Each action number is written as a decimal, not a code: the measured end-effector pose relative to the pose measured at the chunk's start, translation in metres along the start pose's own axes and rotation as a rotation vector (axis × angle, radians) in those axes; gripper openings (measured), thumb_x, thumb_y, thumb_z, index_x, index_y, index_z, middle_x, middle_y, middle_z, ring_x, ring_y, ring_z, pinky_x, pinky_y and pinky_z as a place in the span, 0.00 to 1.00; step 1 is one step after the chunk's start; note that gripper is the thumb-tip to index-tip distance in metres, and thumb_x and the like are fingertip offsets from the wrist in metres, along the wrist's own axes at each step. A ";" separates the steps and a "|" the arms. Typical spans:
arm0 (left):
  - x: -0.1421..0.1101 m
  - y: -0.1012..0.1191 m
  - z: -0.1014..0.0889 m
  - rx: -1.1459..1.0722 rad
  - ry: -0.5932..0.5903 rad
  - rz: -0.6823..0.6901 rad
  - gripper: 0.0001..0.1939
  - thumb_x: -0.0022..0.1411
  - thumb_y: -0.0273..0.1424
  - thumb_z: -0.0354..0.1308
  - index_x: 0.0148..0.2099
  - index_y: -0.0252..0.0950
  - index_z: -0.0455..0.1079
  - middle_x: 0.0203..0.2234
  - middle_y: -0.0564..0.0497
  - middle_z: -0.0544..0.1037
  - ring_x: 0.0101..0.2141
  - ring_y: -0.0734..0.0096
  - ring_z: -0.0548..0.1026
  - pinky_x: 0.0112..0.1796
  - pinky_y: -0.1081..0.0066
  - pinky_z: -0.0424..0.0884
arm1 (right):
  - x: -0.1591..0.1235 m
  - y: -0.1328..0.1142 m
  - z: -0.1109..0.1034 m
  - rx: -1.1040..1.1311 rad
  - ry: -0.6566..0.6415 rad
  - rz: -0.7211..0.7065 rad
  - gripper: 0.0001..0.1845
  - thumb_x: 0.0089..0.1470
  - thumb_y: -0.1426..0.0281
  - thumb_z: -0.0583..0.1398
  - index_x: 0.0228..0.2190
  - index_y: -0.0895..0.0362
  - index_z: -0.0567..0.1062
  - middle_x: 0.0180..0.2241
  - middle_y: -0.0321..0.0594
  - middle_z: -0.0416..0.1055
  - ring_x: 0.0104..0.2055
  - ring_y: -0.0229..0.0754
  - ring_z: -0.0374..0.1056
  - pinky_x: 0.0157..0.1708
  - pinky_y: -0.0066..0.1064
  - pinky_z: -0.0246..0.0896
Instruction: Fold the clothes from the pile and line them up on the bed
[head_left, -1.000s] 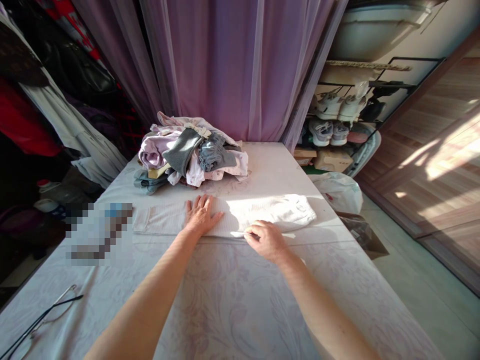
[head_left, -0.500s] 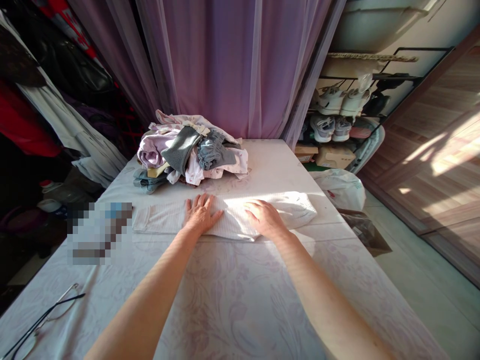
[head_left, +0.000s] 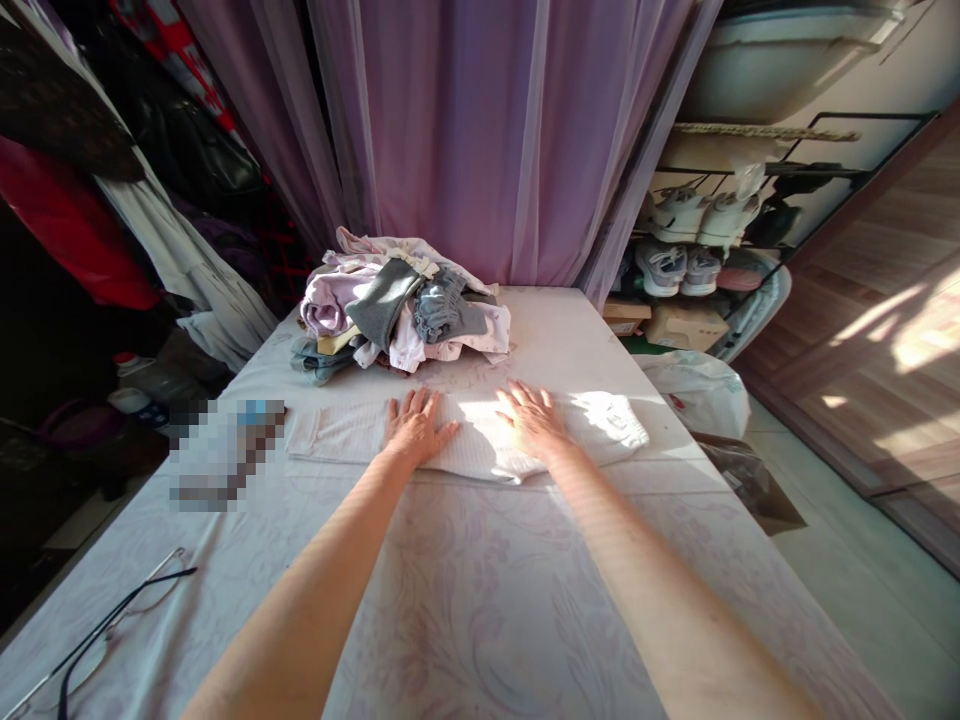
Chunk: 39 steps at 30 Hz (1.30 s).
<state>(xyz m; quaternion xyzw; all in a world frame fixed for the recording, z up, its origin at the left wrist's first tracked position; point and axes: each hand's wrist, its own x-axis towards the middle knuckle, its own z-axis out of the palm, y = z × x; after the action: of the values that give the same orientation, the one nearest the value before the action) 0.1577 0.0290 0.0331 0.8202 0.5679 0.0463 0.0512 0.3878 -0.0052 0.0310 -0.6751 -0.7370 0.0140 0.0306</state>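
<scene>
Pale garment (head_left: 478, 441) lies lengthwise left to right, gathered end rightward.

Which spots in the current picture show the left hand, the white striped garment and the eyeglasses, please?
Left hand (head_left: 414, 432): head view, back of the hand.
White striped garment (head_left: 340, 430): head view, its left end.
Eyeglasses (head_left: 118, 609): head view, dark temple arm.

Showing matt, finely ribbed cloth on white garment (head_left: 480, 440) at 6 o'clock, soft matt cloth on clothes pile (head_left: 382, 300) at 10, sheer, smooth cloth on purple curtain (head_left: 457, 130) at 12. Looking glossy and leather-like on black bag (head_left: 225, 165) farther out at 10, smooth plastic on basin (head_left: 780, 70) at 2, thin crinkled plastic on white bag (head_left: 709, 385) at 3.
</scene>
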 end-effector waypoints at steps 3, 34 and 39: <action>0.003 0.000 0.001 -0.011 -0.005 0.009 0.36 0.67 0.52 0.45 0.70 0.39 0.55 0.68 0.42 0.56 0.67 0.49 0.52 0.63 0.46 0.48 | -0.012 0.002 0.005 -0.011 0.042 0.021 0.26 0.67 0.61 0.46 0.63 0.50 0.62 0.67 0.46 0.55 0.69 0.50 0.49 0.65 0.55 0.43; -0.024 -0.123 -0.036 0.150 0.184 -0.335 0.21 0.66 0.30 0.44 0.56 0.35 0.70 0.53 0.39 0.76 0.54 0.51 0.71 0.53 0.55 0.64 | -0.015 0.028 0.004 0.084 0.261 0.066 0.21 0.64 0.68 0.51 0.54 0.52 0.73 0.60 0.45 0.67 0.61 0.48 0.60 0.61 0.43 0.48; -0.040 -0.100 -0.017 0.131 0.186 -0.189 0.26 0.69 0.37 0.43 0.65 0.35 0.63 0.65 0.43 0.64 0.65 0.53 0.58 0.64 0.50 0.50 | -0.027 0.011 0.013 0.036 0.184 0.005 0.23 0.63 0.67 0.53 0.57 0.53 0.70 0.63 0.47 0.63 0.65 0.50 0.55 0.63 0.48 0.46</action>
<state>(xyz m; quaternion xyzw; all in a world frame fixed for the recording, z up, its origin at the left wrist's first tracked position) 0.0485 0.0269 0.0360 0.7570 0.6465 0.0800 -0.0512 0.4002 -0.0311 0.0168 -0.6748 -0.7288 -0.0348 0.1105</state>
